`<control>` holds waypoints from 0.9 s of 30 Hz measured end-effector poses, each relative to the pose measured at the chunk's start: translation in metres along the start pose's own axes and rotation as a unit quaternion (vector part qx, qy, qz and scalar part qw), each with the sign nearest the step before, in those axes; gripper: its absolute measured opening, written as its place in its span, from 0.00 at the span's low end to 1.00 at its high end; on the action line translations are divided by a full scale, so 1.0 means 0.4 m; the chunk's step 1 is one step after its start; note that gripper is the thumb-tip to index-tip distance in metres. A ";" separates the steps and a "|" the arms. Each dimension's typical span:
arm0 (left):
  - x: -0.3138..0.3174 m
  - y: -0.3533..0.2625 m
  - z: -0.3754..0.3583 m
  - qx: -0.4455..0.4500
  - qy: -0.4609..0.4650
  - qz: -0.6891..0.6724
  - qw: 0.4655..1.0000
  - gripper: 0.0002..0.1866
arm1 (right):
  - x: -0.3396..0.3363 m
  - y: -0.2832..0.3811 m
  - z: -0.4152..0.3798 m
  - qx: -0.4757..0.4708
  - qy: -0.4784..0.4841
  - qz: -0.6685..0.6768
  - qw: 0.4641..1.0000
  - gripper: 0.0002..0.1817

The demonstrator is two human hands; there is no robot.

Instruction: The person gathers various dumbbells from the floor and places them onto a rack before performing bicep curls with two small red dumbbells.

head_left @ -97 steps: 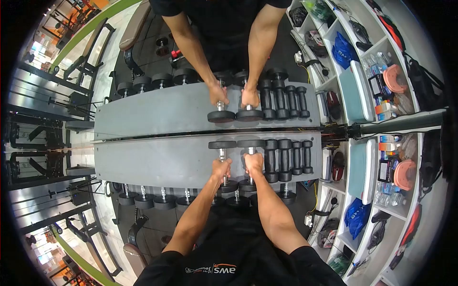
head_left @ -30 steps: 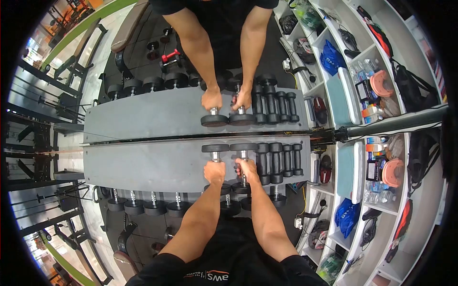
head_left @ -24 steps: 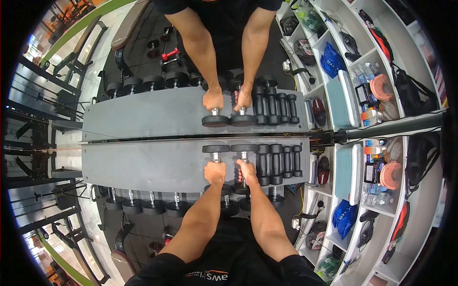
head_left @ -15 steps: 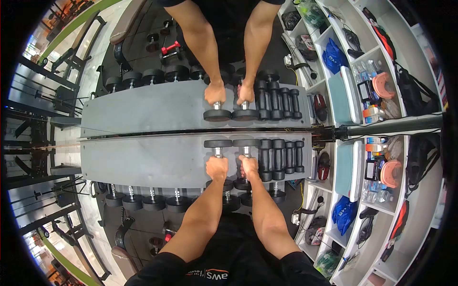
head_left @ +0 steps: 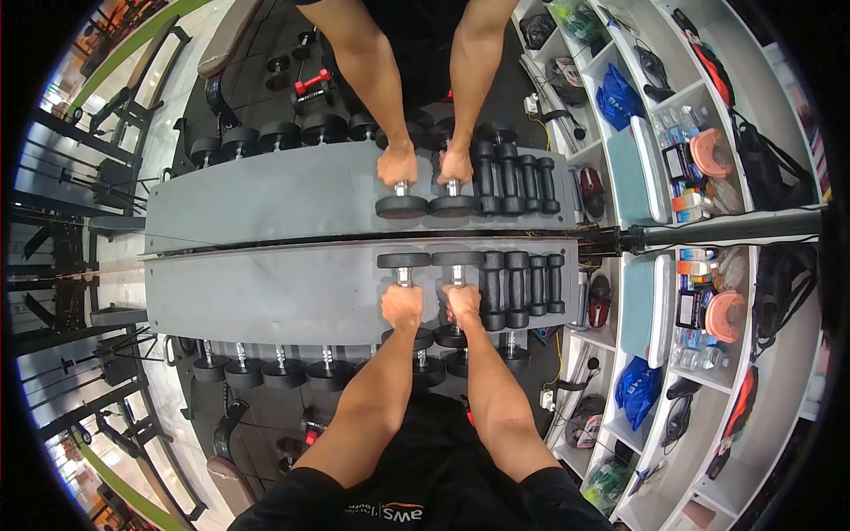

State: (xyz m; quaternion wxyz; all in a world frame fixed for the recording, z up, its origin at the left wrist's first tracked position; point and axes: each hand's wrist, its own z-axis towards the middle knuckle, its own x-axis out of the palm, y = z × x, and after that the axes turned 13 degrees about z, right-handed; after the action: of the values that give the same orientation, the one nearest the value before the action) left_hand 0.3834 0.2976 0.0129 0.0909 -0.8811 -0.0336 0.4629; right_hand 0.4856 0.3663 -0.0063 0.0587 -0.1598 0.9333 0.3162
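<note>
My left hand [head_left: 402, 306] is closed round the handle of a black round-headed dumbbell [head_left: 404, 261] with a chrome grip. Beside it, my right hand [head_left: 463, 305] is wrapped round a second dumbbell [head_left: 457, 259] of the same kind. Both dumbbells lie lengthwise over the top shelf of a grey rack [head_left: 266, 292], their far heads side by side near the mirror; their near heads are partly hidden by my hands and wrists. Just right of my right hand stand several smaller all-black dumbbells [head_left: 515, 290] in a row.
A mirror behind the rack repeats the scene in the upper half, including reflected arms [head_left: 372, 80]. Larger dumbbells [head_left: 283, 367] line a lower tier. White shelves [head_left: 611, 425] on the right hold a blue bag [head_left: 637, 392], bottles and a pink-orange item [head_left: 724, 317].
The whole view has shifted very slightly. Both hands keep their grip, and the two dumbbells have stayed in nearly the same place on the shelf.
</note>
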 end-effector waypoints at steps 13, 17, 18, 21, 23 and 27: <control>-0.003 0.002 0.002 -0.001 0.011 -0.005 1.000 0.17 | -0.029 -0.032 -0.008 -0.157 0.045 -0.036 0.986 0.21; -0.002 0.002 0.001 0.000 0.007 -0.017 1.000 0.16 | -0.034 -0.022 -0.017 -0.150 0.082 -0.017 0.985 0.23; -0.004 0.001 0.000 0.003 0.011 -0.017 1.000 0.16 | -0.037 -0.016 -0.026 -0.153 0.086 -0.034 0.984 0.23; -0.017 0.002 -0.004 0.005 0.017 -0.016 1.000 0.15 | -0.034 -0.036 -0.003 -0.174 0.067 -0.107 0.977 0.24; -0.027 -0.004 -0.010 0.002 0.018 -0.016 1.000 0.15 | -0.038 -0.052 0.021 -0.184 0.080 -0.120 0.972 0.23; -0.001 0.005 0.004 0.010 0.012 -0.003 1.000 0.15 | -0.047 -0.055 0.014 -0.197 0.103 -0.100 0.970 0.22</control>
State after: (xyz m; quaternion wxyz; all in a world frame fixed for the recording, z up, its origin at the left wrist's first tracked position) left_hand 0.3818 0.2956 0.0120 0.1017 -0.8853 -0.0305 0.4527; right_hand 0.5108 0.3582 -0.0192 -0.0386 -0.2926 0.8331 0.4678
